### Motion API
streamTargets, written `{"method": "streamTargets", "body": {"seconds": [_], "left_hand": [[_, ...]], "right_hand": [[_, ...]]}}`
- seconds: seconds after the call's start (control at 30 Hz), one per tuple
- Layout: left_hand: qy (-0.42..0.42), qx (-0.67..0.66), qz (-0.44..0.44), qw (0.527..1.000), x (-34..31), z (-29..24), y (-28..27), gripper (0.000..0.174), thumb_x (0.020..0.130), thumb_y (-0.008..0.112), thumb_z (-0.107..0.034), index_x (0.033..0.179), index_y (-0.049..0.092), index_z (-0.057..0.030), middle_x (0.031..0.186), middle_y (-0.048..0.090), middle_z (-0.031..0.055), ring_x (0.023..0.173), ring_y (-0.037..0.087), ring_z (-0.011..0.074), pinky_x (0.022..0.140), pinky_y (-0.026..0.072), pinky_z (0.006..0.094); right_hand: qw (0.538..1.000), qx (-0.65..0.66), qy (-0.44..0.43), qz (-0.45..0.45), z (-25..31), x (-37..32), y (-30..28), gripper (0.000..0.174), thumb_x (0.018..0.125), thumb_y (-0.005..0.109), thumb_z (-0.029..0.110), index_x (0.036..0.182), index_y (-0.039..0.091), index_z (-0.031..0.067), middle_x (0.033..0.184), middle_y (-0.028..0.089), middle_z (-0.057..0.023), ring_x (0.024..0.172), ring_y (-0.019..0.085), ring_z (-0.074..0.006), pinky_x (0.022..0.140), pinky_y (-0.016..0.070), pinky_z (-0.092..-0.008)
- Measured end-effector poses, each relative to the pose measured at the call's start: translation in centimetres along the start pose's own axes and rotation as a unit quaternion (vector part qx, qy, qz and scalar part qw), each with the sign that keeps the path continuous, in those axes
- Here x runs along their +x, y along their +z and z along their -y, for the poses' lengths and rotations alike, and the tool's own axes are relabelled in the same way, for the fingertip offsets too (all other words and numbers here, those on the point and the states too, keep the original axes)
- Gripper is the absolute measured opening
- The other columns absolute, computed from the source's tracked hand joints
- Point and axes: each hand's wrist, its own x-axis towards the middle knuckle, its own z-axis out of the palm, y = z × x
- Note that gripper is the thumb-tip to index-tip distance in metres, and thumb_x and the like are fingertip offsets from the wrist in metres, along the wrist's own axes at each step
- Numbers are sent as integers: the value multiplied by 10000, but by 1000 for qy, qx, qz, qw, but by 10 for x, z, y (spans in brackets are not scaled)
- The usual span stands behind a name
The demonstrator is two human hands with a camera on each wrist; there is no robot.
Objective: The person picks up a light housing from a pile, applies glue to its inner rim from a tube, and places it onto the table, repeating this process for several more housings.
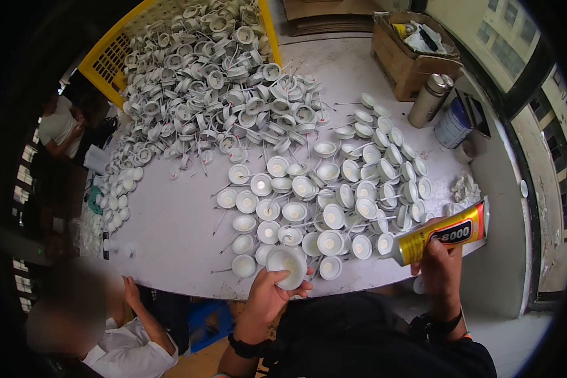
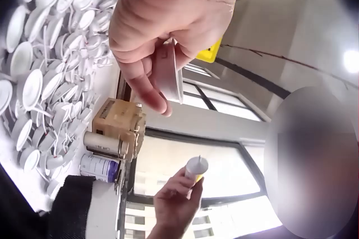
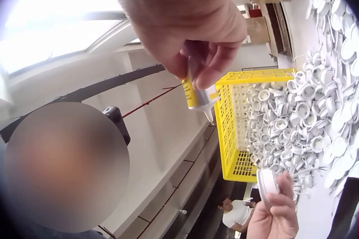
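Note:
In the head view my left hand (image 1: 272, 296) holds a round white cup-shaped part (image 1: 286, 267) at the table's front edge, thumb on its inner face. The left wrist view shows that part (image 2: 168, 73) edge-on between the thumb and fingers of my left hand (image 2: 168, 31). My right hand (image 1: 441, 277) grips a yellow and black glue tube (image 1: 444, 233), its nozzle end pointing left. In the right wrist view the tube's nozzle (image 3: 208, 114) points down, clear of the white part (image 3: 268, 186), below my right hand (image 3: 185, 31). Rows of white round parts (image 1: 329, 242) lie beyond both hands.
A yellow crate (image 1: 110, 63) spills a heap of white parts (image 1: 214, 94) at the back left. Cardboard box (image 1: 416, 57), metal flask (image 1: 427, 101) and blue-white can (image 1: 452, 125) stand at the right. Another person (image 1: 132, 346) sits at the lower left; smaller white discs (image 1: 116, 201) lie nearby.

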Motion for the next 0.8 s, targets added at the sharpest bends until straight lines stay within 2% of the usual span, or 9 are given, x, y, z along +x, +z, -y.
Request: {"method": "streamTargets", "body": {"seconds": [0.13, 0.23, 0.3, 0.43, 0.5, 0.6, 0.7, 0.73, 0.8], "left_hand": [[74, 69, 4, 995, -8, -8, 2, 407, 756, 382, -127, 1110, 349, 72, 1000, 504, 243, 792, 573, 294, 648, 480, 356], [113, 36, 106, 987, -18, -12, -5, 443, 808, 384, -207, 1158, 321, 57, 1084, 460, 241, 925, 524, 307, 731, 445, 394], [47, -138, 119, 982, -26, -16, -3, 561, 805, 409, -356, 1201, 295, 25, 1130, 395, 275, 963, 471, 377, 729, 433, 420], [-18, -138, 165, 976, -32, -23, -13, 621, 806, 385, -451, 1238, 262, -21, 1183, 363, 242, 1000, 443, 379, 751, 422, 424], [-20, -124, 253, 959, -36, -27, -11, 605, 843, 355, -422, 1276, 182, -37, 1254, 313, 164, 1103, 393, 263, 844, 377, 413], [-33, -150, 286, 946, -38, -20, -18, 617, 844, 361, -417, 1286, 149, -43, 1266, 288, 140, 1109, 387, 252, 861, 371, 417], [-33, -174, 289, 941, -42, -18, -17, 614, 843, 370, -409, 1285, 152, -43, 1258, 295, 126, 1111, 384, 245, 867, 370, 417], [-31, -176, 289, 940, -44, -19, -16, 614, 843, 370, -409, 1285, 152, -43, 1258, 295, 126, 1111, 384, 245, 867, 370, 417], [-18, -106, 217, 970, -47, -21, -15, 678, 803, 379, -492, 1286, 167, -66, 1220, 336, 163, 1004, 451, 344, 761, 433, 407]], "right_hand": [[998, -18, -10, 53, -4, -8, 29, 373, 693, 633, 218, 905, 458, -34, 719, 530, -111, 496, 533, -159, 402, 441, -238], [998, -23, -10, 64, -8, -16, 46, 363, 693, 638, 203, 895, 454, -36, 738, 543, -125, 512, 541, -164, 417, 451, -247], [996, -20, -9, 87, -8, -20, 60, 337, 701, 631, 177, 893, 450, -33, 746, 542, -127, 526, 548, -172, 432, 462, -252], [992, -34, -11, 119, -10, -28, 82, 327, 709, 629, 145, 913, 432, -17, 845, 555, -177, 592, 565, -172, 466, 480, -253], [989, -34, -5, 143, -11, -32, 88, 337, 713, 627, 126, 936, 414, -10, 887, 557, -196, 635, 575, -176, 511, 488, -251], [986, -80, -33, 146, -10, -38, 102, 325, 707, 624, 76, 946, 426, -18, 919, 563, -190, 713, 580, -179, 606, 486, -254], [956, -147, -124, 220, -9, -33, 113, 299, 700, 626, 60, 935, 461, -23, 930, 569, -165, 785, 572, -174, 686, 472, -267], [956, -157, -100, 225, -7, -35, 114, 270, 699, 620, 36, 928, 488, -18, 945, 567, -144, 861, 554, -171, 753, 448, -275], [948, -187, -116, 230, -8, -36, 117, 268, 699, 618, 29, 930, 487, -13, 950, 563, -145, 872, 550, -174, 753, 448, -276]]}}
